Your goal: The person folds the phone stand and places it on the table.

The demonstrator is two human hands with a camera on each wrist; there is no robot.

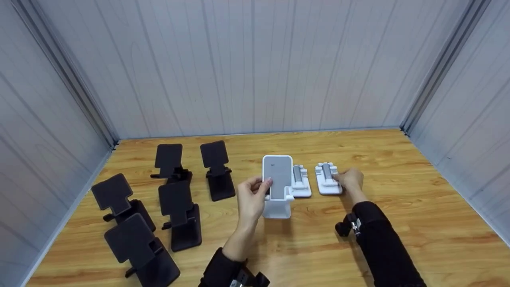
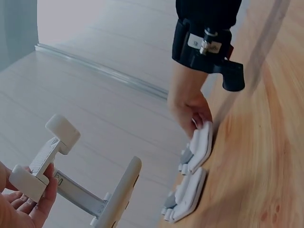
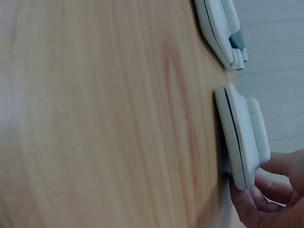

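Observation:
My left hand point(image 1: 250, 201) pinches an unfolded white phone stand point(image 1: 281, 171) by the side of its grey-padded plate, held above the table. In the left wrist view, the stand's arm point(image 2: 78, 192) and base point(image 2: 124, 194) show in profile. My right hand point(image 1: 350, 181) grips the near right edge of a folded white phone stand point(image 1: 330, 189); in the right wrist view the thumb is on top and fingers point(image 3: 244, 206) lie along the underside edge. That folded stand point(image 3: 237, 137) is at the table surface. Another folded white stand point(image 1: 305, 192) lies left of it, partly behind the raised one.
Several unfolded black phone stands stand on the left side of the wooden table point(image 1: 310, 247), among them a back one point(image 1: 215, 155) and a front one point(image 1: 131, 241). Pale panel walls point(image 1: 255, 71) enclose the back and both sides.

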